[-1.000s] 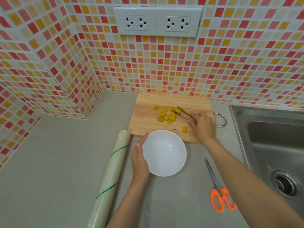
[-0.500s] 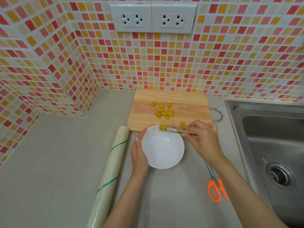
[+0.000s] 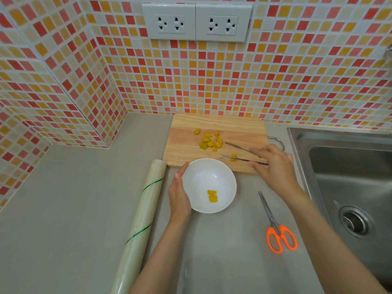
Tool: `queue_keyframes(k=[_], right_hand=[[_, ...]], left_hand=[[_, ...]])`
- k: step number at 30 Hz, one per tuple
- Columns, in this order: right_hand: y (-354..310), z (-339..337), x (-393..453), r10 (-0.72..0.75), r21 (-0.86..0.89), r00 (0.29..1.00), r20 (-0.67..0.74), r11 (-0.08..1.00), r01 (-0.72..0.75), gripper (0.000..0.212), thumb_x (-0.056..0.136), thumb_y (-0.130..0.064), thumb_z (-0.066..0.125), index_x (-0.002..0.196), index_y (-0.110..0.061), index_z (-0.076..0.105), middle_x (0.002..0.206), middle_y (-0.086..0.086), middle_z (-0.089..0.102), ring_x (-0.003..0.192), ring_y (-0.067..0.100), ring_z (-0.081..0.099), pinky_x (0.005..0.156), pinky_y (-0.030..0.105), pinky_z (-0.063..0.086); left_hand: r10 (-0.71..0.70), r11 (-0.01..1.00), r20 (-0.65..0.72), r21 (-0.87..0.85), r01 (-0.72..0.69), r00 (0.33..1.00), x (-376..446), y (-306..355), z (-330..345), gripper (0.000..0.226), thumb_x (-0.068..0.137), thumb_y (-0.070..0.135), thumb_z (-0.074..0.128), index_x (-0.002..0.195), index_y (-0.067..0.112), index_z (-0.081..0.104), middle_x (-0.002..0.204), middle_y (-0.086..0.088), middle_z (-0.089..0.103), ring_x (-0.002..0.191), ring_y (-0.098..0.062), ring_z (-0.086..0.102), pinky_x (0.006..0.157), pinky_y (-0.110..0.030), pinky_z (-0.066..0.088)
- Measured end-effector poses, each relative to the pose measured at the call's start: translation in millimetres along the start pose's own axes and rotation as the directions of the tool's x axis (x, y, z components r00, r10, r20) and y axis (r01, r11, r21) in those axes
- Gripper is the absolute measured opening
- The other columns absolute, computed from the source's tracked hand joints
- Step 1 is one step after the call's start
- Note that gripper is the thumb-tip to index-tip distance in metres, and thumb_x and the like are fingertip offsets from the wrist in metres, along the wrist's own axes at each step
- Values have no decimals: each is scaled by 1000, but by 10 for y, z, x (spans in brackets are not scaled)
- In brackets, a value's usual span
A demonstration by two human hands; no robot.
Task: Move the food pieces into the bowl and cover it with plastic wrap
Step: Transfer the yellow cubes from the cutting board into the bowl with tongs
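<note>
A white bowl [image 3: 209,172] stands on the grey counter with one yellow food piece [image 3: 212,196] lying inside it. My left hand [image 3: 179,192] cups the bowl's left rim. Behind it lies a wooden cutting board [image 3: 184,145] carrying a cluster of several yellow food pieces [image 3: 210,141]. My right hand [image 3: 273,166] grips metal tongs [image 3: 239,152] with their arms spread over the board; a single yellow piece [image 3: 233,157] sits between the tips. A roll of plastic wrap [image 3: 144,215] lies left of the bowl.
Orange-handled scissors [image 3: 280,236] lie on the counter right of the bowl. A steel sink [image 3: 350,181] fills the right side. Tiled walls with two sockets [image 3: 197,22] close the back and left.
The tongs carried a yellow piece from the board to the bowl and dropped it in. My right hand then swung back over the board, tongs now spread around the lone piece.
</note>
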State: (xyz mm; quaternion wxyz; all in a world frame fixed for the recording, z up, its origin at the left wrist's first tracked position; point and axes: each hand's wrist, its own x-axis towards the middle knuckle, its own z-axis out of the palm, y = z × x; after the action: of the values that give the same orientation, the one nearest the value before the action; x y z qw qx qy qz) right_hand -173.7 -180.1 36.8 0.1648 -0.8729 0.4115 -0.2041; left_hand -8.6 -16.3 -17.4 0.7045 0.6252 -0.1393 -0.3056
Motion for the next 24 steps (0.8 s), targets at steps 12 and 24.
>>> queue_keyframes(k=[12,24], right_hand=[[189,312,-33,205,46,979,1,978,-204,28,81,-25,69,108,-17,71,92,6,63,86,24,60,81,33,30],[-379,133,-267,-55,118,989,139,992,38,34,80,-26,70,114,-27,67,90,-5,55,92,17,57,84,28,24]], left_hand=[[-16,1000,-10,-5,16,1000,-6,13,10,45,101,32,23,127,17,57,121,8,60,96,16,58,74,-4,46],[-16,1000,-18,-13,16,1000,-3,27,20,45,102,29,24,126,15,59,112,11,62,99,5,58,74,-2,45]])
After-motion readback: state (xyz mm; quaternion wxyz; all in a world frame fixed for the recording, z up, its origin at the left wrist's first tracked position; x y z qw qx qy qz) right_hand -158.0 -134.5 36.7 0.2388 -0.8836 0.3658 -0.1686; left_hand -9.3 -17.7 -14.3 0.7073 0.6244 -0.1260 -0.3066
